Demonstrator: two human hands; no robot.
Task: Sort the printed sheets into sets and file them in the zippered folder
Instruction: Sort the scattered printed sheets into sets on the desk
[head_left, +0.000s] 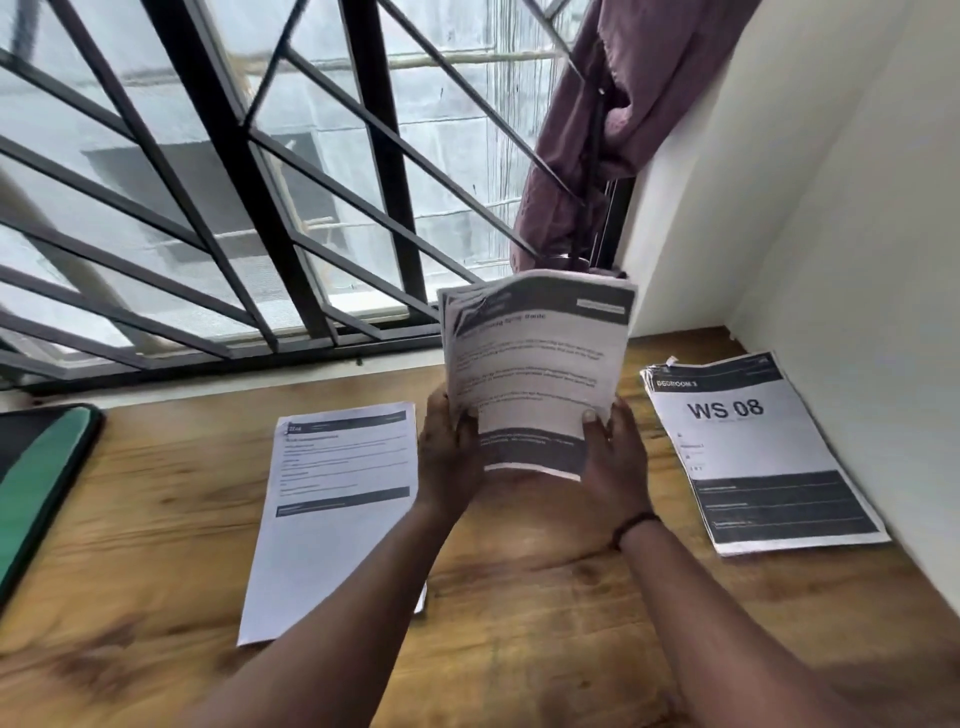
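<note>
I hold a stack of printed sheets (535, 364) upright above the wooden table (156, 545). My left hand (449, 452) grips its lower left edge and my right hand (615, 457) grips its lower right edge, thumbs on the front page. A single printed sheet (332, 519) lies flat on the table to the left of my hands. Another pile headed "WS 08" (758, 457) lies at the right, against the wall. The green and black zippered folder (36, 483) lies at the table's far left edge, partly out of view.
A window with black metal bars (234, 182) runs along the table's far side. A purple curtain (613, 130) hangs bunched in the right corner. A white wall (831, 208) bounds the table on the right.
</note>
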